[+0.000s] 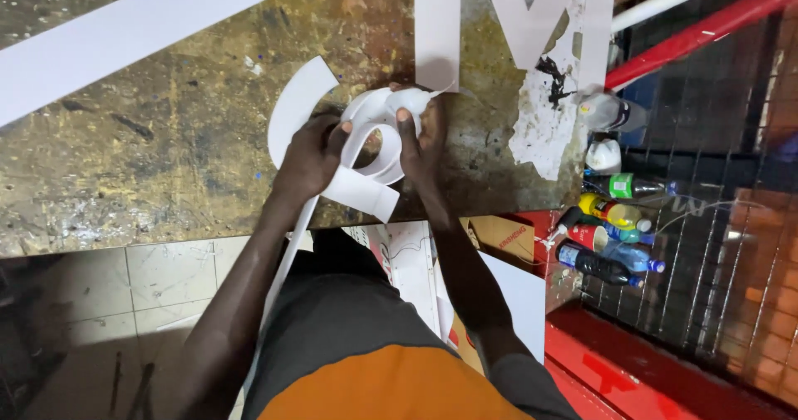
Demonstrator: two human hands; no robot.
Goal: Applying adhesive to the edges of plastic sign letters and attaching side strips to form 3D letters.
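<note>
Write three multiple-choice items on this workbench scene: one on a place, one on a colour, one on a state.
1. Where do the plastic bottles lie?
A. on the floor to the right of the paint-stained wooden workbench
B. in the middle of the bench
C. in the person's lap

2. What colour is the curved, flat plastic strip in the hands?
A. red
B. white
C. black

3. How do the hands stand?
A. both flat on the bench, holding nothing
B. only one touches the strip
C. left hand and right hand both grip the strip

Answers: 1 A, the bottles cluster past the bench's right edge, beside the red frame. 2 B, the strip shows white against the stained bench top. 3 C, fingers of both hands close on the coiled strip above the bench's near edge.
</note>
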